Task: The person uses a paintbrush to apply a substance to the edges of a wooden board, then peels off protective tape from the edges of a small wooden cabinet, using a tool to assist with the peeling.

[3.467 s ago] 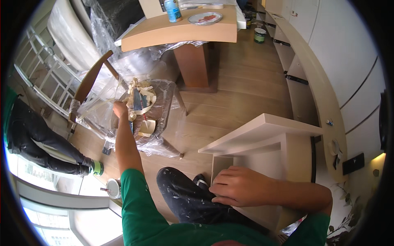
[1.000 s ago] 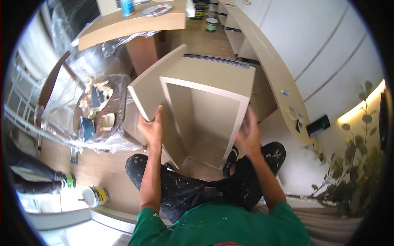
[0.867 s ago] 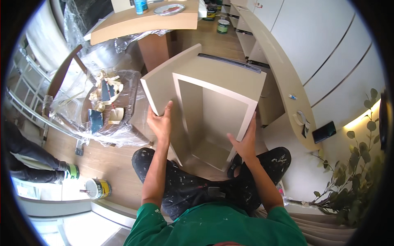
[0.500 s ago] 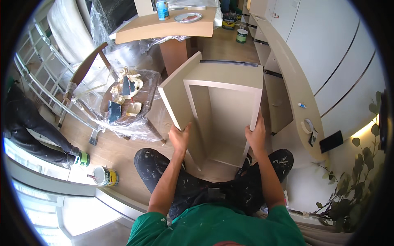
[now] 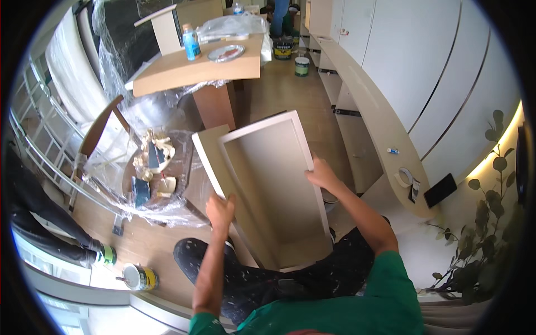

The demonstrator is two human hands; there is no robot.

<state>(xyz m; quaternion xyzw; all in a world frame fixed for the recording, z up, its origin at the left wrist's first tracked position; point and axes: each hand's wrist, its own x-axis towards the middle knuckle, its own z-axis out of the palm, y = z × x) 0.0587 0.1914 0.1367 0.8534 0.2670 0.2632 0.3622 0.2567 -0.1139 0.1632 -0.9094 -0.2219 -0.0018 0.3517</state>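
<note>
A beige drawer point(image 5: 279, 184) stands tilted in front of my spread knees, its open hollow turned up toward me. Its wider front panel point(image 5: 211, 164) runs along the left side. My left hand point(image 5: 221, 212) is closed on the edge of that panel, thumb on top. On the opposite side, my right hand point(image 5: 322, 173) grips the drawer's thin right rim, higher up than the left hand. The fingers of both hands are partly hidden behind the wood. The drawer's lower end rests low between my legs; what it stands on is hidden.
Left stands a plastic-wrapped chair point(image 5: 162, 206) with scrapers and peeled tape. A paint can point(image 5: 139, 276) and another person's legs point(image 5: 50, 223) are further left. A long curved counter point(image 5: 385, 123) lines the right, bearing tape and a phone point(image 5: 440, 190). Ahead is a cardboard-covered table point(image 5: 195, 70).
The drawer has tipped back, so its hollow faces up toward me more. My right hand sits higher on the rim and my left lower. The whole view has shifted too.
</note>
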